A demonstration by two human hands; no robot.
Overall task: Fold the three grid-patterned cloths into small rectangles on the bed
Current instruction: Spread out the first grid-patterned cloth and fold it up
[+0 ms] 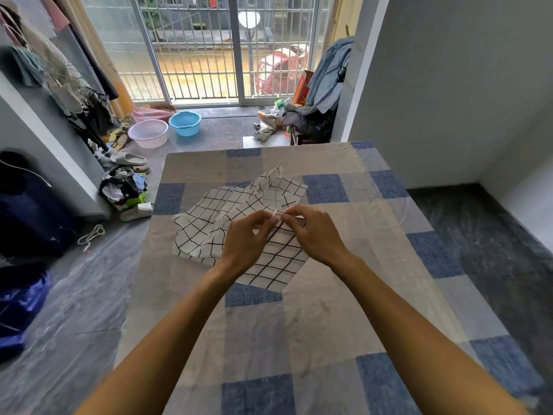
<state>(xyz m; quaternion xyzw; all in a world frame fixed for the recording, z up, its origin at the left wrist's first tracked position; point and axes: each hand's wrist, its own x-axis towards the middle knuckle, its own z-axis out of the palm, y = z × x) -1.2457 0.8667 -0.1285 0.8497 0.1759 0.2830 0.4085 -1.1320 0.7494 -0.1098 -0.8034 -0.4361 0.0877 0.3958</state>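
White cloths with a black grid lie in a loose, crumpled heap in the middle of the bed [329, 310], which has a blue, grey and beige checked cover. The nearest grid cloth [278, 265] hangs a little above the cover from its top corner. My left hand [245, 238] and my right hand [314, 232] meet at that corner, both pinching it between fingertips. More grid cloth [206, 217] spreads out to the left and behind [284, 187]; how many pieces lie there I cannot tell.
The bed's left edge drops to a grey floor with a pile of clothes and sandals [125, 187]. A pink basin [148, 133] and a blue basin [185, 122] stand near the barred glass door. A white wall runs along the right.
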